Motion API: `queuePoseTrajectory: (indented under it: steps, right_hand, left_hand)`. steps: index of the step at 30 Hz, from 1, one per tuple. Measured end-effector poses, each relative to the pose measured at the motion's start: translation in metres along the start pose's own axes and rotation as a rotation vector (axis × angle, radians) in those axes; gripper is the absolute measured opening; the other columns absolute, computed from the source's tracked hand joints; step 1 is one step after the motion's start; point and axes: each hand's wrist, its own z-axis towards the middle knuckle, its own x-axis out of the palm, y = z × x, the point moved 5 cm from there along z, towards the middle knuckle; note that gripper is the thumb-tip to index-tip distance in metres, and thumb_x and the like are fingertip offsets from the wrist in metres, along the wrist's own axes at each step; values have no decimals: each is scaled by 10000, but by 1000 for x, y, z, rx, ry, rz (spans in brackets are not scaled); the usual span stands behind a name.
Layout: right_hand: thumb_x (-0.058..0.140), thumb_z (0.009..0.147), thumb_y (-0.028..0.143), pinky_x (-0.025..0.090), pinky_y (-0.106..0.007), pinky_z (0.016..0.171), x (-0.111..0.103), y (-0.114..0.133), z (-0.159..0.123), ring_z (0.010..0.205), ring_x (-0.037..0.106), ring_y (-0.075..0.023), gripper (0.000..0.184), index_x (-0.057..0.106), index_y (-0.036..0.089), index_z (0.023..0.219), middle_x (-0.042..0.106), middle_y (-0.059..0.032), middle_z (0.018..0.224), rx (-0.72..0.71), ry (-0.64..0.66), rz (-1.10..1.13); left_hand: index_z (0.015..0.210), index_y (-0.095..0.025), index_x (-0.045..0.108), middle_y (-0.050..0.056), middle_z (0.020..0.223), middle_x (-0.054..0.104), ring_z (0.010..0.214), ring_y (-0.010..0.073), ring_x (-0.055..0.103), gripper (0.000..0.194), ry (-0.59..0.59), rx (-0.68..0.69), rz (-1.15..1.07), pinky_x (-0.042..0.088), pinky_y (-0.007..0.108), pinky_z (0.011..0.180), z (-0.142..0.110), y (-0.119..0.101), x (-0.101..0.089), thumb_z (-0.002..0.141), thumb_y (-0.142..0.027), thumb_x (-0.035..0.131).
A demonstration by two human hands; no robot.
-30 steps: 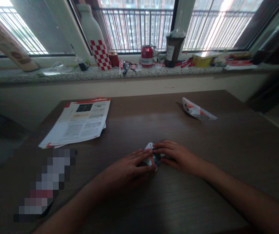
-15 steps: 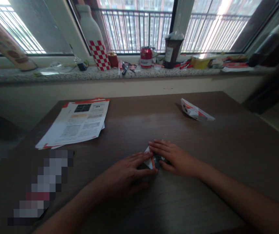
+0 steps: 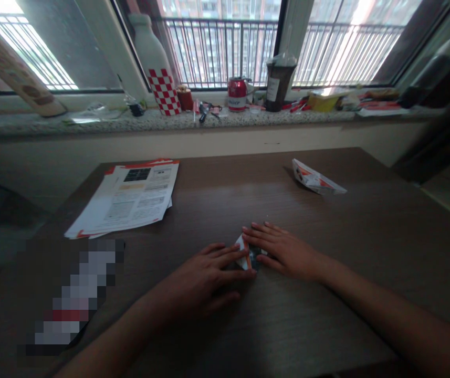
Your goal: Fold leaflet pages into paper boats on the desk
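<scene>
A small folded piece of printed paper (image 3: 252,258), white, orange and dark, lies flat on the brown table (image 3: 217,199). My left hand (image 3: 215,270) rests on its left side, fingers stretched out and apart, the fingertips pressing the paper. From the right, my right hand (image 3: 282,247) lies flat over the paper's other side with its fingers extended. Both hands cover much of the paper, so its full shape is hidden. Farther back on the right stands a folded paper boat-like shape (image 3: 316,177) with white and orange print.
A stack of printed sheets (image 3: 134,197) lies at the table's back left. A blurred-out, pixelated object (image 3: 77,294) is at the front left. On the windowsill (image 3: 102,126) stand a checkered bottle (image 3: 164,89), a red can (image 3: 237,94) and a dark drink cup (image 3: 280,84).
Both hands stay on the folded paper, with only slight finger shifts. The view has tilted a little, so the things at the left appear slightly farther right.
</scene>
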Motion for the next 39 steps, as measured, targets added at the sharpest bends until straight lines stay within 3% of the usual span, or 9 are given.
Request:
queuePoseTrajectory:
  steps: [5,10,14,19,29,39]
  right_hand:
    - [593,1036,421,265,-538,1287,-2,0,1,1562,334,-249,638,366,314,1622,400,-40,1672,27,-10,6]
    - [678,975,416,330,-559,1252,-6,-2,1,1523,408,-290,760,335,276,1639,418,-110,1659,101,-93,64]
    - [679,970,412,378,-562,1223,-7,-2,1,1498,443,-314,711,403,272,1610,425,-116,1654,122,-108,71]
    - [668,988,423,393,-559,1215,-5,-3,0,1497,441,-312,678,416,289,1603,440,-105,1646,107,-127,84]
    - [676,986,428,406,-539,1212,-4,-4,-1,1486,451,-304,642,467,266,1571,456,-123,1629,123,-151,128]
    - [753,913,307,407,-546,1198,-6,0,2,1458,453,-318,561,573,263,1442,520,-138,1519,175,-210,244]
  left_hand:
    - [1493,-334,551,70,1654,428,1514,302,422,539,14,12,-8,338,543,1235,1,0,-2,977,-278,694]
    - [1446,-342,590,64,1648,442,1489,316,458,478,24,11,8,319,559,1236,3,-1,-3,983,-266,680]
    - [1425,-344,603,72,1638,454,1474,336,473,434,24,14,52,304,584,1228,3,-2,1,1000,-270,656]
    - [1424,-352,603,81,1645,442,1451,346,497,428,-17,28,71,309,591,1216,3,-2,4,1008,-263,643]
    - [1396,-367,640,86,1662,410,1495,407,415,477,43,-16,44,349,654,1170,4,-6,0,938,-282,744]
    - [1354,-382,674,90,1624,451,1473,418,431,468,13,-37,39,397,661,1140,6,-7,-4,911,-268,771]
